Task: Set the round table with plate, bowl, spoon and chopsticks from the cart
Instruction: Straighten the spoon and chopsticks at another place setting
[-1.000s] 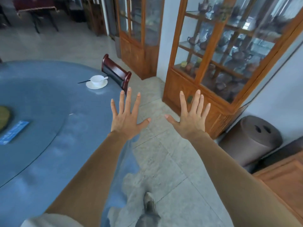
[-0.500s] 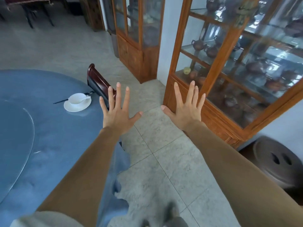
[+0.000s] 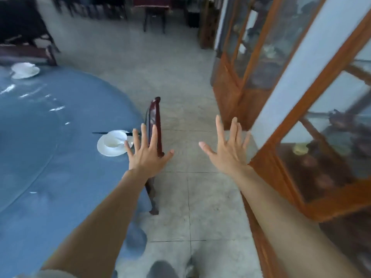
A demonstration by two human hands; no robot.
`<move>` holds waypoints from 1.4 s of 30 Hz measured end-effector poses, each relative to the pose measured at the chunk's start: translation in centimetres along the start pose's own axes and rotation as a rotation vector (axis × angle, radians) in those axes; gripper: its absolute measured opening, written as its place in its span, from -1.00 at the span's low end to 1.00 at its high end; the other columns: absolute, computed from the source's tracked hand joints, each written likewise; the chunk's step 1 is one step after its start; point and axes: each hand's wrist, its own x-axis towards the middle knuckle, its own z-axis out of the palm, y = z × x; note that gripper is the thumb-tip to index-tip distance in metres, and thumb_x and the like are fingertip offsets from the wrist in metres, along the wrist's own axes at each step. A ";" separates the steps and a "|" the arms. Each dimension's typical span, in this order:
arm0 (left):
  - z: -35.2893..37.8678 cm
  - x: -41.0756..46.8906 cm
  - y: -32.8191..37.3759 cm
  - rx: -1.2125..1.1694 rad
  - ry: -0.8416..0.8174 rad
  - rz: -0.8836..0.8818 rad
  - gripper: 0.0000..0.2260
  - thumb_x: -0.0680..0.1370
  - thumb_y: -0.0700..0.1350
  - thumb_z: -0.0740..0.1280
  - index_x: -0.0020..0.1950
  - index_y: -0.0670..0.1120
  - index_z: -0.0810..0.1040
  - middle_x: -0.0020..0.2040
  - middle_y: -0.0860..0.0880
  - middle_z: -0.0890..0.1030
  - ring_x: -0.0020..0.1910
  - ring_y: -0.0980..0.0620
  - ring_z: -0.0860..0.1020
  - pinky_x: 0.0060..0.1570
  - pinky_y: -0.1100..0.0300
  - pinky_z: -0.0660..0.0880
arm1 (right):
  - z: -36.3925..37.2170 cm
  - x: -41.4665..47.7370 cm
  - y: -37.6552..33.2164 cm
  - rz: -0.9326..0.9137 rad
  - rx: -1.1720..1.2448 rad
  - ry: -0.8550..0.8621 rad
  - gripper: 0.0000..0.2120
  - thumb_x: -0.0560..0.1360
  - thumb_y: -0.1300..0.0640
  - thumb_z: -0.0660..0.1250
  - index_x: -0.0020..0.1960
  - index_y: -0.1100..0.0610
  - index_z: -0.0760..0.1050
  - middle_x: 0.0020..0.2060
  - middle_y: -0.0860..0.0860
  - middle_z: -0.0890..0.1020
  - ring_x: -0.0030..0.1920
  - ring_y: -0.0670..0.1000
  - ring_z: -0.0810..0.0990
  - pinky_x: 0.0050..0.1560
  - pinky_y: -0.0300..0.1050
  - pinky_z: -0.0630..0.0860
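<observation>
The round table [image 3: 50, 177] with a blue cloth fills the left side. Near its right edge lies a white plate [image 3: 104, 150] with a white bowl [image 3: 115, 140] and a spoon in it, and dark chopsticks [image 3: 99, 133] just behind. A second white plate with a bowl [image 3: 25, 70] stands at the table's far edge. My left hand [image 3: 147, 153] hovers empty, fingers spread, just right of the near setting. My right hand [image 3: 228, 151] is spread and empty over the floor. No cart is in view.
A dark red chair [image 3: 154, 125] is pushed against the table edge, behind my left hand. Wooden glass cabinets [image 3: 281, 157] line the right side close to my right arm. A tiled floor aisle [image 3: 186, 109] runs ahead between chair and cabinets. More dark furniture [image 3: 154, 15] stands far back.
The view has swung left and forward along the aisle. The near setting and the chair have come closer to my left hand. A second setting has come into view. Both hands stay spread and empty.
</observation>
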 end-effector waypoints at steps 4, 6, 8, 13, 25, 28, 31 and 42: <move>-0.3 4.3 -3.2 -0.003 -0.055 -0.261 -0.06 0.46 0.57 0.08 0.68 0.14 -0.15 0.71 -0.07 -0.19 0.67 -0.21 -0.21 0.53 -0.42 -0.17 | 2.1 7.9 -3.5 -0.169 0.081 -0.040 -0.09 0.56 -0.47 0.05 0.69 -0.05 -0.24 0.61 0.36 0.14 0.62 0.34 0.15 0.55 0.48 -0.08; -0.2 6.4 -5.2 -0.036 -0.060 -0.430 -0.06 0.46 0.56 0.12 0.68 0.11 -0.08 0.71 -0.07 -0.11 0.68 -0.21 -0.12 0.52 -0.42 -0.13 | 3.7 11.6 -5.6 -0.267 0.099 -0.097 -0.10 0.59 -0.39 0.12 0.69 -0.02 -0.24 0.62 0.33 0.15 0.61 0.33 0.17 0.56 0.45 -0.09; 0.2 8.6 -7.0 -0.094 -0.097 -0.603 -0.10 0.48 0.52 0.17 0.66 0.06 0.01 0.69 -0.05 0.05 0.65 -0.20 0.07 0.51 -0.43 -0.02 | 5.4 15.3 -7.8 -0.345 0.132 -0.149 -0.09 0.61 -0.27 0.22 0.69 0.01 -0.25 0.62 0.30 0.16 0.59 0.32 0.22 0.58 0.41 0.01; 3.5 15.1 -10.4 -0.233 -0.123 -0.892 -0.13 0.52 0.45 0.22 0.65 -0.03 0.10 0.64 -0.08 0.23 0.54 -0.22 0.29 0.44 -0.27 0.27 | 10.5 24.6 -13.7 -0.534 0.305 -0.317 -0.07 0.60 -0.03 0.34 0.70 0.07 -0.24 0.50 0.26 0.34 0.39 0.33 0.44 0.41 0.17 0.41; 9.6 24.4 -14.8 -0.313 0.081 -1.277 0.14 0.40 0.32 0.49 0.68 0.11 -0.25 0.67 -0.27 -0.12 0.64 -0.29 -0.03 0.46 -0.24 0.29 | 24.9 34.3 -26.3 -0.856 0.281 -0.787 -0.31 0.66 0.10 0.29 0.68 0.16 0.06 0.53 0.18 0.38 0.54 0.18 0.34 0.54 -0.03 0.24; 10.7 25.4 -16.0 -0.303 0.139 -1.343 0.18 0.38 0.35 0.48 0.66 0.12 -0.31 0.66 -0.26 -0.03 0.63 -0.28 0.02 0.45 -0.21 0.31 | 28.4 35.0 -29.2 -0.950 0.286 -0.856 -0.44 0.66 0.10 0.29 0.62 0.17 0.27 0.49 0.14 0.47 0.51 0.14 0.40 0.52 -0.05 0.30; 11.4 26.2 -16.2 -0.233 0.159 -1.420 0.20 0.37 0.49 0.36 0.66 0.04 -0.36 0.65 -0.22 0.03 0.62 -0.25 0.06 0.45 -0.17 0.32 | 31.2 35.1 -31.5 -1.077 0.301 -0.889 -0.60 0.61 0.18 0.32 0.44 0.17 0.51 0.29 0.16 0.62 0.33 0.19 0.56 0.34 -0.02 0.44; 10.5 25.6 -14.7 -0.114 0.053 -1.616 0.01 0.32 0.52 0.38 0.52 -0.13 0.24 0.27 -0.07 0.32 0.28 -0.12 0.36 0.14 0.03 0.47 | 35.2 35.9 -33.5 -1.352 0.306 -0.843 -0.75 0.56 -0.03 0.41 0.07 0.15 0.61 -0.06 0.08 0.65 -0.02 0.14 0.62 -0.12 -0.15 0.32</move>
